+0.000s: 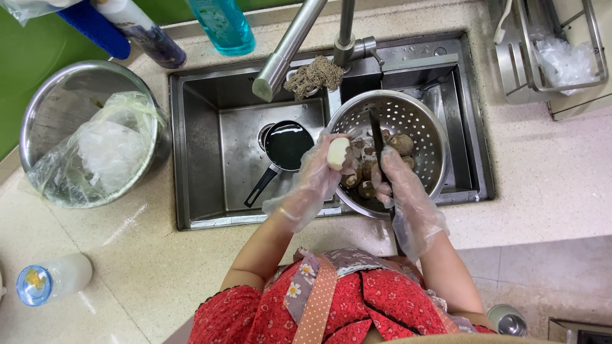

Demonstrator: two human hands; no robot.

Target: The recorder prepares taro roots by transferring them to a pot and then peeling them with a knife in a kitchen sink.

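From the head view, the likeliest trouble is the blade: the right hand [396, 173], in a loose clear glove, holds a dark knife [378, 143] with its edge close to the left hand [319, 172], and wet plastic on a slick, half-peeled root could let either one slip, sending the edge toward the fingers or dropping the piece into the sink [217, 146]. The left grip is closed around a pale peeled taro [337, 153], fingers curled behind it and the thumb side pressing it from the front, held just above the near rim of the metal colander [421, 121]. The right grip is shut on the knife handle, blade pointing away from the body over the colander. Several unpeeled brown taros [400, 144] lie inside the colander, which sits on the right part of the sink. A small black pan [287, 145] rests in the basin, well apart from both hands.
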